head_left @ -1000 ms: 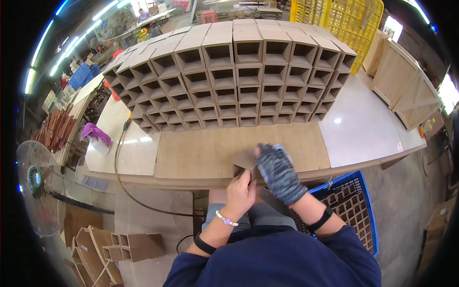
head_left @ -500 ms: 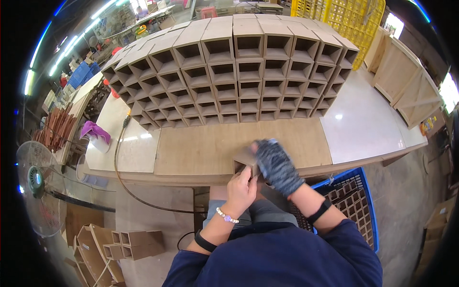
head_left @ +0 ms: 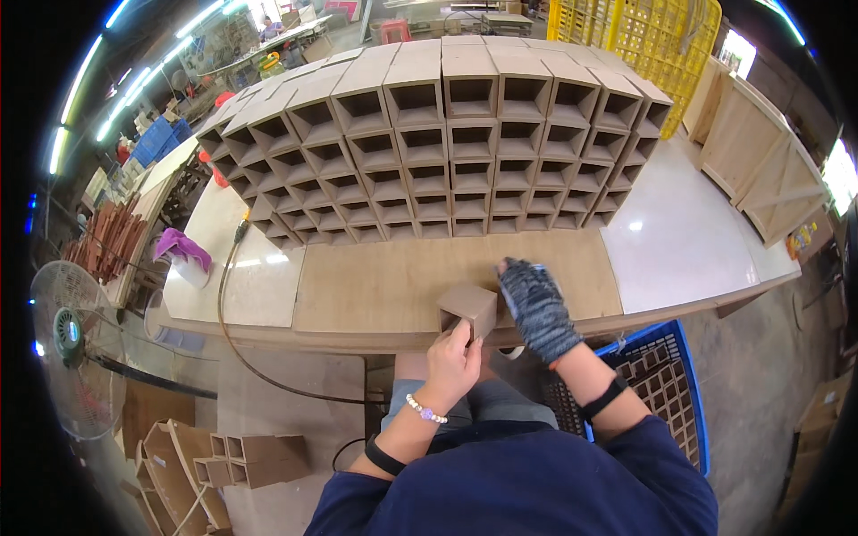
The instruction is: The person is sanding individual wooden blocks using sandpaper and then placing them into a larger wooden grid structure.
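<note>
A small brown open-ended box stands near the front edge of the wooden board. Its near edge is pinched between the thumb and fingers of my bare left hand. Just right of the box, apart from it, is my right hand in a dark grey knit glove. The gloved fingers are curled, with a thin pale edge showing along them; what they hold, if anything, is hidden. Behind both hands rises a wide stack of matching brown boxes, their open ends facing me.
Below the table's right side, a blue crate contains more boxes. A hose runs over the left edge, near a purple cloth. A fan stands at left. A yellow crate is behind the stack.
My gloved right hand has moved off the top of the box to its right side, uncovering it. My left hand keeps its grip on the box.
</note>
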Demonstrator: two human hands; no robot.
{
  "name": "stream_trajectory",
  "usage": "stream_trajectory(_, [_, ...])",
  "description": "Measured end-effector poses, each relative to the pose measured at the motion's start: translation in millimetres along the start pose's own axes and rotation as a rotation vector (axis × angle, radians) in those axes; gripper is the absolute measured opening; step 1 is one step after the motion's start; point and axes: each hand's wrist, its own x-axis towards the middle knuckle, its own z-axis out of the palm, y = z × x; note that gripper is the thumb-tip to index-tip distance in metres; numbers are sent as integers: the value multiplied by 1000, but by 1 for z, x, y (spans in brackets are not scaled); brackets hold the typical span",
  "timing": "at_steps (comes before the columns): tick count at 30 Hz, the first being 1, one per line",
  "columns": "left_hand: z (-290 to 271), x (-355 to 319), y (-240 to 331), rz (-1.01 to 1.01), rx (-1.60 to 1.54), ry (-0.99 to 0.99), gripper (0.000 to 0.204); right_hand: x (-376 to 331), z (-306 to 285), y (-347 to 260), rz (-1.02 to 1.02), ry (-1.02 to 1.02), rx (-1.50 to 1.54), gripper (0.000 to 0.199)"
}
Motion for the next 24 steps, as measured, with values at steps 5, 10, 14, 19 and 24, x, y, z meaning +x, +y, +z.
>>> stream_trajectory(5, [-3,2,-2,62,19,-28,25,-12,1,-30,-179,10,171,34])
stream_trajectory(10, [-4,4,2,-4,-48,-1,23,-6,22,21,81,82,-36,32])
stream_trajectory(14, [-4,-1,-5,-8,-37,36,31,-6,-7,-35,-382,315,96,24])
stream_trajectory(19, [-9,2,-4,-129,-129,-73,30,1,17,8,103,-90,37,36])
stream_trajectory(24, [-13,0,-5,-241,-142,-134,32,-5,2,-27,-201,1,25,36])
